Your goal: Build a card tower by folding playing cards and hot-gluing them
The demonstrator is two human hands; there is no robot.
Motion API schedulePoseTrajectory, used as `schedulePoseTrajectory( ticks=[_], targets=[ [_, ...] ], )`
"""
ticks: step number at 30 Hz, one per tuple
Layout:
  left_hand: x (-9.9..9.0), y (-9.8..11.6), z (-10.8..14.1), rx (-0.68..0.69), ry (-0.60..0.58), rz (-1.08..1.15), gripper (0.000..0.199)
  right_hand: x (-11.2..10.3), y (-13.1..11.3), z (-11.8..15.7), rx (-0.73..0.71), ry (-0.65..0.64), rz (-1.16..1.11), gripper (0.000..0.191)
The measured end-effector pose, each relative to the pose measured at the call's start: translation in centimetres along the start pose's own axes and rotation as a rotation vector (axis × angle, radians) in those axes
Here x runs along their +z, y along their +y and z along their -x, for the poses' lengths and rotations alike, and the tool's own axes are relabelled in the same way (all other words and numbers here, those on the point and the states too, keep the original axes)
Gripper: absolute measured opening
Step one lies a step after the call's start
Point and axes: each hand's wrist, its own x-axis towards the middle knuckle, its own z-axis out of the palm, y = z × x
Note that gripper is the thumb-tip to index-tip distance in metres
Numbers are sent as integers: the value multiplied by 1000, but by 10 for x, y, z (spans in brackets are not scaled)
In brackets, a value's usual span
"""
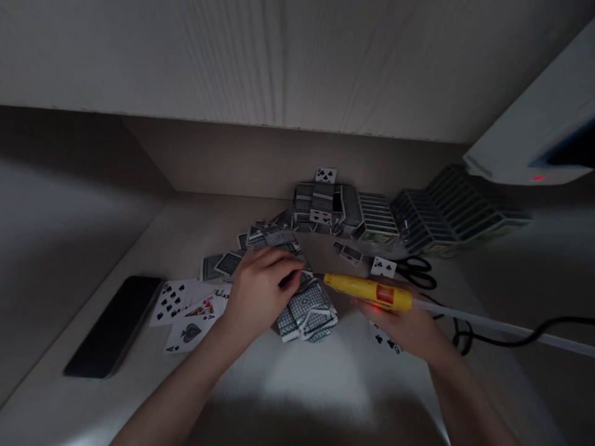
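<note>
- A yellow plastic glue gun (367,292) is gripped in the right hand (402,325), its nozzle pointed toward the left hand (264,288).
- A blue-grey patterned folded-card structure (307,306) is touched by the left hand, fingers drawn narrow; whether it is pinched cannot be told.
- Black-handled scissors (430,280) are seen beyond the right hand.

The glue gun (367,291) is yellow with red.
</note>
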Motion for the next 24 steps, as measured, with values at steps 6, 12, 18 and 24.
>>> schedulePoseTrajectory(
  ticks=[6,12,18,24],
  targets=[
    [-6,2,4,-149,17,-49,42,-1,2,0,-63,-80,103,10],
    [-12,3,8,-192,-54,-43,44,1,2,3,-74,-115,160,11],
    [-10,2,9,-245,-2,6,41,3,-3,5,-74,-89,161,12],
    [-7,3,11,-254,27,11,38,3,-3,5,-95,-77,174,10]
  ],
)
